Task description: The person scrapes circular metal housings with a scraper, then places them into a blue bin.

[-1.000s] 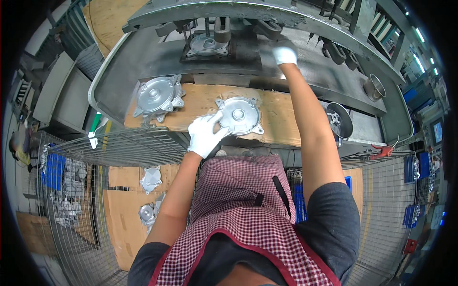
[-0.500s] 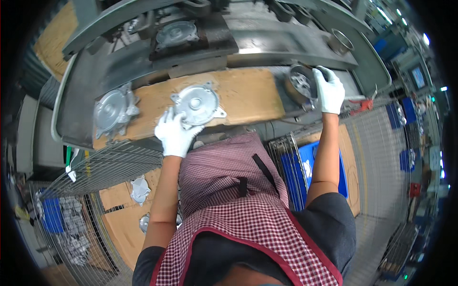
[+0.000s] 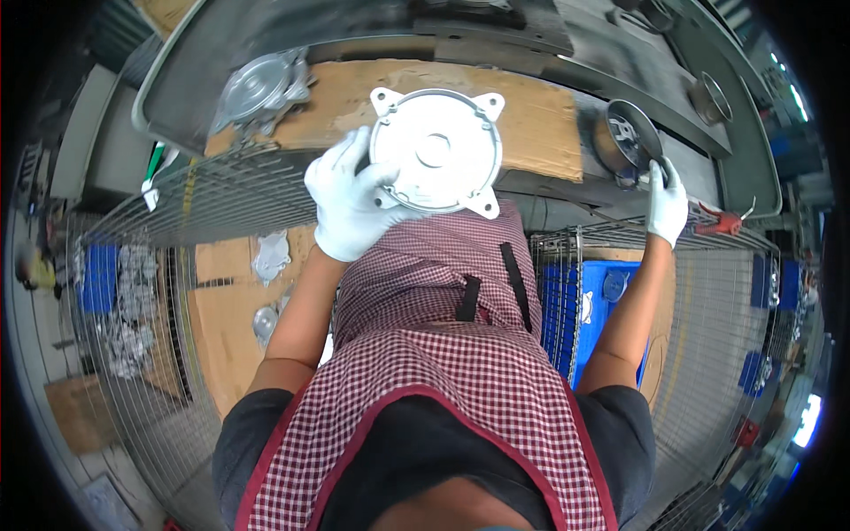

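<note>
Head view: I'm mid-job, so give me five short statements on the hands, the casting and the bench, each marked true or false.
1. The left hand holds a round metal casting. True.
2. Other castings sit at the left end of the brown board. True.
3. The round metal casting lies flat on the brown board. False: it is held up off it.
4. The right hand is beside the metal pot. True.
5. The metal pot stands left of the brown board. False: it stands right of it.

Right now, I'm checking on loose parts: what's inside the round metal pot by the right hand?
Small silvery pieces lie inside the round metal pot, near the right hand. Whatever sits beneath them is covered, so how deep they go can't be seen.
</note>
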Motion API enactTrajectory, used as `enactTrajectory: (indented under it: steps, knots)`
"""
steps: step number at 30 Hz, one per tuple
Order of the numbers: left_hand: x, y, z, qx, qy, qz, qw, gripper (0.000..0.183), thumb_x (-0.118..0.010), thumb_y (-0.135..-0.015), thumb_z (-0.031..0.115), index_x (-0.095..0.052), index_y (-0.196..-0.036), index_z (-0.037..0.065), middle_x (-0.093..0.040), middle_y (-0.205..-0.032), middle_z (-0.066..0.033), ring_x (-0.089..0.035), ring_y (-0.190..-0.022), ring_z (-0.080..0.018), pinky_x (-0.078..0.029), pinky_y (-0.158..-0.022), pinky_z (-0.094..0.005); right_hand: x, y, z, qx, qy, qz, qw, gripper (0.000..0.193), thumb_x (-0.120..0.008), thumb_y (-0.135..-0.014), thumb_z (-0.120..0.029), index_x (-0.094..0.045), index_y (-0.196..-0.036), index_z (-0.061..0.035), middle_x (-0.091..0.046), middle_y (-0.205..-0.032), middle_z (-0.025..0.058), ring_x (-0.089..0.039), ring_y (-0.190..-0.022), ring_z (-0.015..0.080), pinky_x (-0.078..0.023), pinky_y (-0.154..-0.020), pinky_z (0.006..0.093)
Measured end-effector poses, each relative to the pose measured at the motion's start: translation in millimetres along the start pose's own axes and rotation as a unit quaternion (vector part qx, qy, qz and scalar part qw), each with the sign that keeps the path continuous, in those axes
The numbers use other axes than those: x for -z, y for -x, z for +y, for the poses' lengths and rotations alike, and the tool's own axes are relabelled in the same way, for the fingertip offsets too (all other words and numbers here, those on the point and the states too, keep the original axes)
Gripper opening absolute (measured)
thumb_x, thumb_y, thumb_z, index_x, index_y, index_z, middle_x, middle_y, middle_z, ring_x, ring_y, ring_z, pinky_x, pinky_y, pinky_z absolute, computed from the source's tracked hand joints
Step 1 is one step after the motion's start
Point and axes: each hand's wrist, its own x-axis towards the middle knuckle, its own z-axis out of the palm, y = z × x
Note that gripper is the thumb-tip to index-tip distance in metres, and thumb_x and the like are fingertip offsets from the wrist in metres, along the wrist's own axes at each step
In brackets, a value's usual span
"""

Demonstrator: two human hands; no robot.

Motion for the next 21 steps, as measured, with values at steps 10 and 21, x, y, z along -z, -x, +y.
enactTrajectory:
  steps: [10,21]
  knots:
    - [25.8,6.1,30.7,-0.034,0.029,0.034,0.998,0.064,-0.078,-0.037,0.057,-0.065,-0.082,0.014,-0.061,-0.109,-0.0236,-0.061,-0.093,-0.0382,-0.046,-0.074,-0.0429,-3.9,96.7,-57.7,-0.051,-0.145,-0.097,0.983,0.048,-0.057,-0.088,-0.041,-0.057,-0.119,-0.0041,-0.063,-0.110,0.0128,-0.060,-0.100,0.0253,-0.045,-0.088,0.0338]
    - [23.9,2.6,38.6,-0.020,0.115,-0.009,0.993,0.066,-0.080,-0.034,0.054,-0.065,-0.081,0.009,-0.062,-0.104,-0.0222,-0.060,-0.093,-0.0382,-0.047,-0.079,-0.0424,-19.6,144.4,-111.0,-0.089,-0.554,-0.379,0.736,0.036,-0.056,-0.091,-0.031,-0.059,-0.098,0.0036,-0.060,-0.071,0.0036,-0.053,-0.056,0.0072,-0.042,-0.052,0.0200]
